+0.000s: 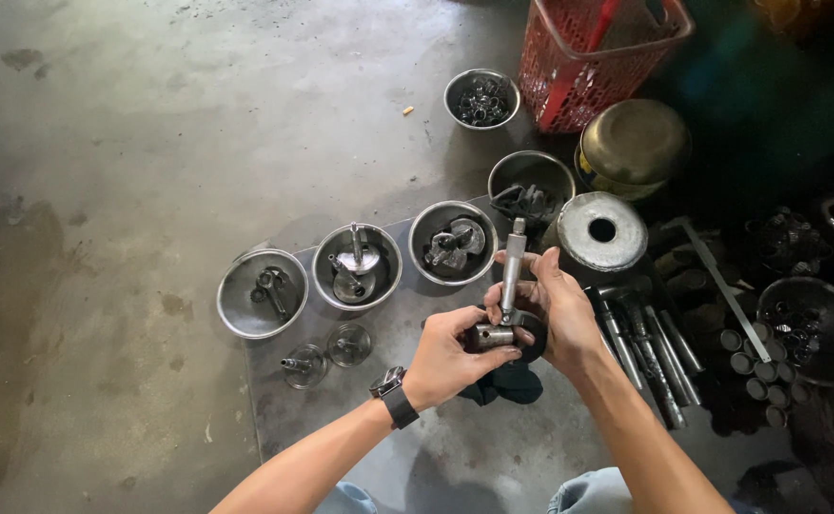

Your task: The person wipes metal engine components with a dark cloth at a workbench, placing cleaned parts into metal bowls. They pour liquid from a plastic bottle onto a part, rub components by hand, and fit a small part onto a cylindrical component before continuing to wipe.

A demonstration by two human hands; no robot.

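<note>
- Grey metal sheet (436,447) on the floor; steel bowls (357,266) sit far left of the hands.
- Steel crankshaft with upright shaft (512,276): keep it vertical, steady, above the dark rag (507,384).
- Right hand (559,309) fingers wrapped round its web.
- Left hand (450,357) fingers closed, probably on the short stub.

The crankshaft (510,305) was dull silver-grey, the steel bowls (263,293) shiny silver, the mesh basket (588,57) red, the wristwatch (394,395) black, the concrete floor (150,143) stained grey.
</note>
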